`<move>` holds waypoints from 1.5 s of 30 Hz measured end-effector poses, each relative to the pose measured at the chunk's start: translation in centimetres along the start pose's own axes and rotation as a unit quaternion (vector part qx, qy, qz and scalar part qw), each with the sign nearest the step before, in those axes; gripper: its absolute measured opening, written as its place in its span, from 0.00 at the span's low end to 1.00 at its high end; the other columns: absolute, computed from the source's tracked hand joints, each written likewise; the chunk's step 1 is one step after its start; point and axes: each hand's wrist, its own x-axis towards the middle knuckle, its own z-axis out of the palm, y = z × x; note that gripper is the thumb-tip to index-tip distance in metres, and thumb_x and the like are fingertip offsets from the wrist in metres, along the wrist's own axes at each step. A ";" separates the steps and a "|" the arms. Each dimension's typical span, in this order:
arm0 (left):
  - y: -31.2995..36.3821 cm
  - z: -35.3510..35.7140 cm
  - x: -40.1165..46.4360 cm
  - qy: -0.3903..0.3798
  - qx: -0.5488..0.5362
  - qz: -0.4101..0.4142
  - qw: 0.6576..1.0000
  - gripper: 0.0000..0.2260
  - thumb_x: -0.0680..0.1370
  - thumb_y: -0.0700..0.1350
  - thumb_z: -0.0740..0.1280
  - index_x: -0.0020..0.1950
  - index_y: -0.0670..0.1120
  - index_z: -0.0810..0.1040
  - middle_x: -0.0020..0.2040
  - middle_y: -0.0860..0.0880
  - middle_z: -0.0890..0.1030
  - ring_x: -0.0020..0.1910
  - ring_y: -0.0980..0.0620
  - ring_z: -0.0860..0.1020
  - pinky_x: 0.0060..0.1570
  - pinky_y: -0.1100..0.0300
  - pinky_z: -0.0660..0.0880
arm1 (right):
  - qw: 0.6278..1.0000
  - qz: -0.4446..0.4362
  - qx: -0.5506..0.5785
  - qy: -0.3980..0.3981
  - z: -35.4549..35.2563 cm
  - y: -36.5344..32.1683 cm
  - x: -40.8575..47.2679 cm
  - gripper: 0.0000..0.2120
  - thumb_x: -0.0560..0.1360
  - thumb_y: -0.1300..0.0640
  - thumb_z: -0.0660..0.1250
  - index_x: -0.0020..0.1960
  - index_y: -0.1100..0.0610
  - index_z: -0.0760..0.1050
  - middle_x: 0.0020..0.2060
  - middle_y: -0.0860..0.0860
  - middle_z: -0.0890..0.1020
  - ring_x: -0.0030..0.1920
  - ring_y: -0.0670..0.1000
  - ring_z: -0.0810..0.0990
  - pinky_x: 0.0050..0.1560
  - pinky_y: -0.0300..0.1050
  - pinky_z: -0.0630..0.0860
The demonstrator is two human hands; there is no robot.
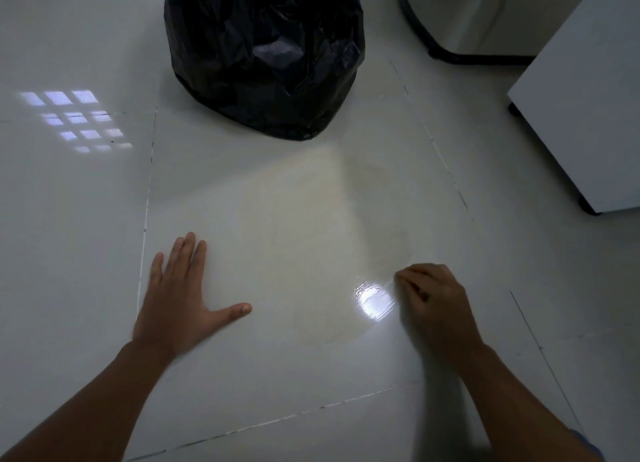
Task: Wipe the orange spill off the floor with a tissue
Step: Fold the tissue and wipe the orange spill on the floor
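While the right hand [433, 300] sits curled into a loose fist at the edge of the wet patch, I honestly can't tell if there's a tissue tucked under those fingers, no white showing anywhere. The fist is knuckles-up, wrist low, forearm coming in from the lower right. The left hand [183, 288] is spread wide and flat on the floor [86, 219], thumb out, holding nothing, looks like it's just propping the person up.

The orange spill [346, 253] is now only a faint yellowish smear between the two hands, stretching up toward the black trash bag [266, 53], with a shiny wet glare right beside the right knuckles. So I'd say mostly done, just residue left.

Tip for this bit: work from the outer ring inward with firm overlapping strokes so you don't spread the film wider, and swap to a dry tissue once it's soaked.
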 end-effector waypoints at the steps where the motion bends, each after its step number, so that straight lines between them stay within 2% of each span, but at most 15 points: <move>1: 0.0 0.0 0.0 0.000 0.000 0.000 1.000 0.59 0.64 0.83 0.52 0.80 0.40 0.55 0.82 0.42 0.53 0.82 0.47 0.48 0.79 0.44 0.46 | 1.000 0.014 -0.001 0.003 -0.2 0.2 0.4 0.05 0.74 0.66 0.73 0.48 0.60 0.85 0.45 0.51 0.84 0.47 0.53 0.79 0.54 0.26 0.67; 5: -0.1 0.0 -0.1 -0.001 -0.003 -0.001 1.000 0.59 0.64 0.83 0.52 0.80 0.40 0.55 0.82 0.41 0.54 0.82 0.47 0.49 0.79 0.43 0.47 | 0.999 0.017 0.007 -0.034 0.0 0.6 0.3 0.10 0.73 0.66 0.74 0.53 0.59 0.84 0.49 0.49 0.82 0.50 0.49 0.77 0.55 0.23 0.65; 8: -0.1 0.1 -0.1 -0.001 0.000 0.000 1.000 0.59 0.64 0.83 0.52 0.80 0.40 0.55 0.82 0.41 0.53 0.82 0.46 0.49 0.79 0.43 0.47 | 0.998 -0.003 0.019 -0.052 0.4 0.4 0.0 0.09 0.74 0.64 0.73 0.54 0.59 0.84 0.47 0.47 0.80 0.48 0.48 0.77 0.52 0.25 0.67; 13: -0.1 0.1 0.0 0.000 0.004 -0.001 1.000 0.59 0.64 0.83 0.53 0.80 0.40 0.55 0.82 0.42 0.53 0.82 0.47 0.48 0.79 0.43 0.47 | 0.995 -0.048 0.051 -0.069 1.6 -1.7 0.0 0.07 0.74 0.62 0.74 0.51 0.57 0.84 0.43 0.47 0.78 0.45 0.46 0.77 0.48 0.32 0.71; 17: -0.1 0.1 0.0 -0.002 0.001 -0.002 1.000 0.59 0.64 0.83 0.53 0.80 0.41 0.54 0.82 0.42 0.53 0.82 0.47 0.48 0.79 0.43 0.47 | 0.982 -0.123 0.070 -0.123 3.4 -4.2 -1.9 0.06 0.72 0.65 0.71 0.45 0.56 0.82 0.41 0.49 0.77 0.44 0.52 0.75 0.45 0.44 0.73; 19: -0.1 0.1 0.0 -0.004 0.001 0.000 1.000 0.58 0.64 0.83 0.53 0.80 0.41 0.54 0.82 0.42 0.53 0.82 0.47 0.48 0.79 0.43 0.47 | 0.990 -0.096 0.048 -0.097 3.2 -3.6 -1.8 0.06 0.71 0.67 0.72 0.43 0.58 0.82 0.40 0.51 0.78 0.44 0.53 0.76 0.45 0.47 0.74; 22: -0.2 0.0 0.0 -0.002 -0.005 -0.002 1.000 0.59 0.64 0.83 0.53 0.80 0.41 0.53 0.83 0.43 0.52 0.82 0.48 0.47 0.79 0.43 0.47 | 1.000 0.012 -0.002 -0.010 1.3 -1.2 0.2 0.05 0.72 0.68 0.72 0.42 0.59 0.82 0.39 0.53 0.78 0.42 0.55 0.76 0.45 0.48 0.74; 24: -0.1 0.0 -0.1 -0.002 -0.003 0.000 1.000 0.59 0.64 0.83 0.53 0.80 0.41 0.54 0.82 0.42 0.52 0.82 0.47 0.48 0.79 0.42 0.47 | 0.996 0.082 -0.026 0.033 0.1 0.5 2.2 0.05 0.73 0.68 0.71 0.44 0.60 0.84 0.41 0.55 0.81 0.42 0.58 0.79 0.45 0.49 0.76; 26: -0.1 0.0 -0.1 -0.001 -0.003 0.001 1.000 0.58 0.65 0.83 0.53 0.80 0.41 0.54 0.82 0.42 0.53 0.82 0.46 0.49 0.79 0.42 0.48 | 0.993 0.109 -0.033 0.043 -0.5 1.4 3.7 0.06 0.74 0.68 0.71 0.47 0.60 0.85 0.43 0.56 0.83 0.42 0.59 0.81 0.47 0.50 0.79; 31: 0.0 -0.2 0.1 -0.004 -0.001 0.002 1.000 0.58 0.64 0.83 0.53 0.80 0.40 0.55 0.82 0.41 0.53 0.82 0.46 0.49 0.79 0.42 0.48 | 0.998 0.066 -0.007 -0.003 1.0 0.3 4.5 0.06 0.74 0.66 0.71 0.47 0.59 0.84 0.44 0.53 0.82 0.44 0.56 0.80 0.49 0.47 0.77; 34: -0.3 -0.1 0.1 -0.006 0.002 0.000 1.000 0.59 0.64 0.83 0.53 0.80 0.41 0.55 0.82 0.42 0.53 0.82 0.47 0.49 0.79 0.41 0.49 | 0.997 0.008 0.018 -0.069 2.6 -1.2 3.8 0.06 0.75 0.62 0.72 0.51 0.56 0.84 0.46 0.47 0.81 0.48 0.49 0.77 0.52 0.33 0.72; 37: -0.4 0.1 0.1 -0.013 0.000 -0.001 1.000 0.59 0.64 0.83 0.53 0.80 0.40 0.54 0.82 0.42 0.52 0.82 0.47 0.49 0.79 0.41 0.50 | 0.997 0.025 0.039 -0.063 3.3 -2.0 4.2 0.07 0.75 0.63 0.71 0.51 0.55 0.84 0.46 0.45 0.81 0.50 0.46 0.76 0.52 0.24 0.66; 40: -0.3 -0.1 0.2 -0.018 0.000 -0.002 1.000 0.60 0.64 0.83 0.53 0.80 0.39 0.56 0.82 0.42 0.53 0.82 0.46 0.50 0.78 0.40 0.51 | 0.997 0.015 0.058 -0.055 4.0 -3.6 5.2 0.06 0.74 0.65 0.73 0.49 0.57 0.84 0.44 0.48 0.82 0.47 0.48 0.77 0.52 0.30 0.71; 42: -0.4 -0.1 0.2 -0.014 -0.002 -0.004 1.000 0.59 0.65 0.83 0.53 0.80 0.39 0.56 0.82 0.43 0.53 0.82 0.47 0.51 0.78 0.41 0.52 | 0.993 -0.033 0.066 -0.092 5.0 -5.4 5.4 0.06 0.73 0.66 0.73 0.48 0.58 0.84 0.43 0.50 0.82 0.46 0.50 0.78 0.50 0.37 0.74; 45: -0.4 -0.2 0.2 0.011 -0.030 -0.019 0.999 0.55 0.67 0.82 0.52 0.80 0.41 0.59 0.82 0.46 0.56 0.81 0.50 0.54 0.78 0.47 0.51 | 0.983 -0.070 0.088 -0.148 6.8 -7.7 6.7 0.06 0.72 0.67 0.73 0.47 0.58 0.85 0.43 0.51 0.82 0.46 0.52 0.79 0.48 0.39 0.74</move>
